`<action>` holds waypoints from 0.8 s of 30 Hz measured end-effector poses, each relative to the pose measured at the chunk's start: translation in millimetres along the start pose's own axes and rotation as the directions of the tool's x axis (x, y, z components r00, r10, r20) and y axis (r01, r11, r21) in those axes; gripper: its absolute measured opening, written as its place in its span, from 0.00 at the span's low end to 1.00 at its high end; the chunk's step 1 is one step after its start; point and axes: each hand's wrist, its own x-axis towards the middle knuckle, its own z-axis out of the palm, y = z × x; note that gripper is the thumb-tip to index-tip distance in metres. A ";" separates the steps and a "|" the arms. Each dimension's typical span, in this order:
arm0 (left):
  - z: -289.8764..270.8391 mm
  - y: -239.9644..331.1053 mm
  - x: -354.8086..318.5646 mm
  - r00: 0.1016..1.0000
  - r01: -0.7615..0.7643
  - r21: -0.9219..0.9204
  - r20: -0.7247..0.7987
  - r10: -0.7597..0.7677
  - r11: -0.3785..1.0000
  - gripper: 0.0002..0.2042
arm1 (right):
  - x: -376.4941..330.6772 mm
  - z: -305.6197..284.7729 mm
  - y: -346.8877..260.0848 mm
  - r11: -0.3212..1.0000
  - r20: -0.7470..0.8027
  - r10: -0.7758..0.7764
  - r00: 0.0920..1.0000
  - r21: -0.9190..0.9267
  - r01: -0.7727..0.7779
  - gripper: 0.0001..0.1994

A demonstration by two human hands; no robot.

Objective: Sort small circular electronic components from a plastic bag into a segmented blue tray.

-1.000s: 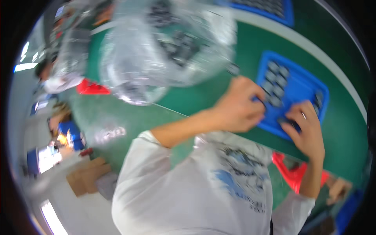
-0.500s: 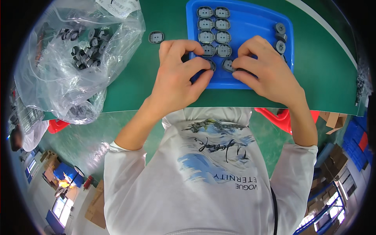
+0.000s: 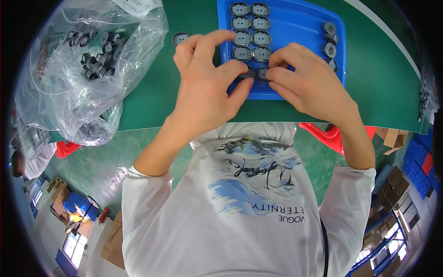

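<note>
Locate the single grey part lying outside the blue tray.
In the head view, the lone grey part lies on the green table, just left of the blue tray and right of the clear plastic bag, above the left hand.

top: white long-sleeved sweatshirt, loose and softly creased
sleeves: pushed up toward the elbows, forearms bare
chest print: blue and grey landscape-like picture with dark script lettering across it and block lettering beside it
cord: thin dark cord running down the right side of the chest
left hand point(image 3: 207, 87): bare, no glove or ring
right hand point(image 3: 309, 85): bare, no glove or ring
</note>
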 end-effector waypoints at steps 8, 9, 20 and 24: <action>-3.4 -4.0 0.4 0.996 -0.039 -0.022 0.073 0.041 0.999 0.07 | 0.2 1.6 -6.6 1.000 -0.038 -0.012 0.999 -0.007 0.012 0.06; -2.7 -3.9 -0.5 0.997 -0.037 -0.012 0.070 0.038 0.999 0.07 | 0.3 2.1 -6.6 1.000 -0.038 -0.011 0.999 -0.006 0.011 0.06; -6.0 -5.1 6.1 0.995 -0.038 -0.012 0.088 0.039 0.999 0.07 | 1.8 4.6 -0.9 0.999 -0.160 -0.002 0.987 0.041 0.008 0.11; -5.5 -2.4 13.4 0.989 -0.098 -0.066 0.100 0.104 0.993 0.07 | -9.9 -8.0 5.9 0.995 -0.183 0.099 0.978 0.017 -0.098 0.15</action>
